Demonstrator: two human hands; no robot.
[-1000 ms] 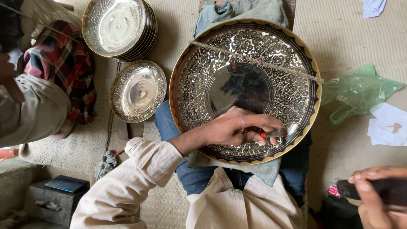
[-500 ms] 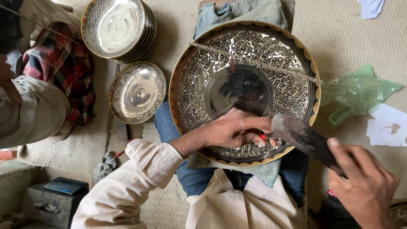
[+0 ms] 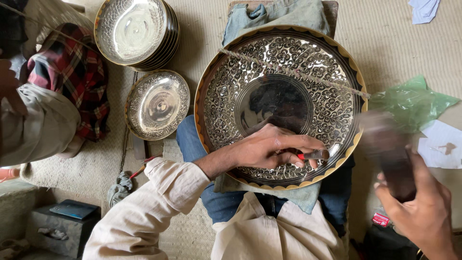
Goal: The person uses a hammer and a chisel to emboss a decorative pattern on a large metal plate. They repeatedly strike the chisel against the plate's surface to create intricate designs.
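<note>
A woven mat [image 3: 385,43] covered the floor. At frame centre, the engraved tray [image 3: 281,103] rested on the lap, where the left hand [image 3: 269,149] pinched a chisel [image 3: 315,155] against its lower rim. At lower right, the right hand [image 3: 423,212] gripped a blurred hammer [image 3: 387,151].

String [image 3: 293,72] crosses tray [image 3: 219,91]; centre open.
</note>
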